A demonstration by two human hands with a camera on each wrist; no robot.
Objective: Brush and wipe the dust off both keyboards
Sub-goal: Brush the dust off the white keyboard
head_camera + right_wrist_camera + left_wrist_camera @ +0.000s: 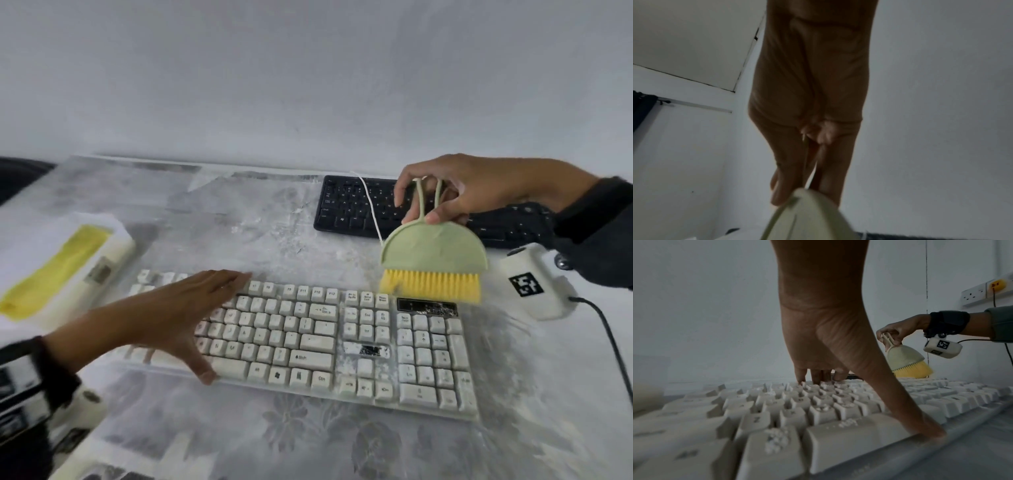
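Observation:
A dusty white keyboard (342,342) lies near me on the table, with white crumbs on its keys (777,439). My left hand (178,315) spans its left half: straight fingers reach the far edge, the thumb presses the near edge (929,433). My right hand (455,192) grips the loop handle of a green brush with yellow bristles (433,260), held just above the white keyboard's far right corner. The brush (906,360) hangs bristles down; its green back (807,216) fills the right wrist view's bottom. A black keyboard (356,205) lies behind, partly hidden by the hand.
A white box with a yellow cloth (58,270) on it sits at the left. A thin white cable (371,209) crosses the black keyboard. White dust covers the patterned tablecloth (260,219). Wall sockets (974,293) are at the right.

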